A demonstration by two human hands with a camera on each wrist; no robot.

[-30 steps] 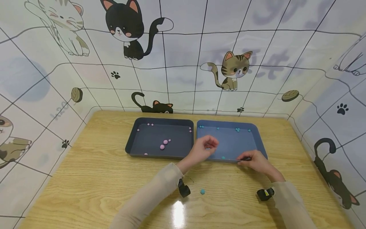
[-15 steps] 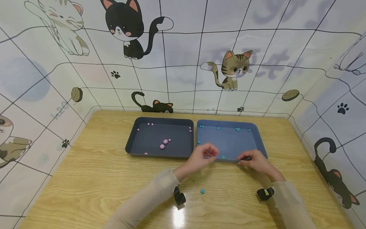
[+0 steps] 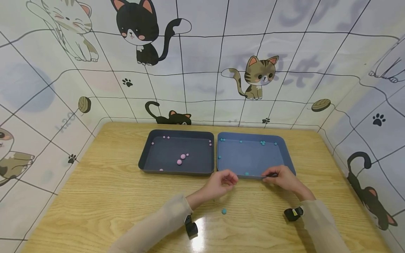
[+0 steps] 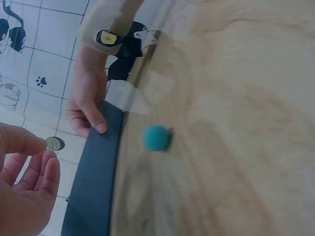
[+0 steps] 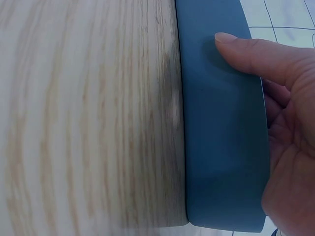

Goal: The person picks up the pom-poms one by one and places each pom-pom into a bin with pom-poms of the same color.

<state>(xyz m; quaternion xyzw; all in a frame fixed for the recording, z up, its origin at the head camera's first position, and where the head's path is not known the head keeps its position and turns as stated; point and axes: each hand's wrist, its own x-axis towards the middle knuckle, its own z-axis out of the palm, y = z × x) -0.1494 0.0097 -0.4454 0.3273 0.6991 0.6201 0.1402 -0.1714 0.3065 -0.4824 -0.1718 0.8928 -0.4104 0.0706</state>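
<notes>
My right hand (image 3: 282,179) pinches the near wall of the blue tray (image 3: 253,160). In the right wrist view the thumb (image 5: 241,51) lies on the outside of that wall, while the fingers go over the rim. My left hand (image 3: 219,184) hovers in front of the two trays' near corners, its fingers loosely curved. Nothing shows between its thumb and fingers in the left wrist view. Nearer the body, a teal ball (image 3: 224,211) lies on the wooden table (image 3: 104,196). Several small teal balls (image 3: 263,143) sit in the blue tray, mostly along its edges.
A dark grey tray (image 3: 164,154) stands left of the blue one, close beside it. Several pink balls (image 3: 183,156) of mixed sizes lie in it. A wall covering (image 3: 202,80) with printed cats rises behind the table and along its sides.
My left hand has drawn back from over the blue tray toward the body. A teal ball by the tray's left wall now shows. The right hand has stayed on the rim.
</notes>
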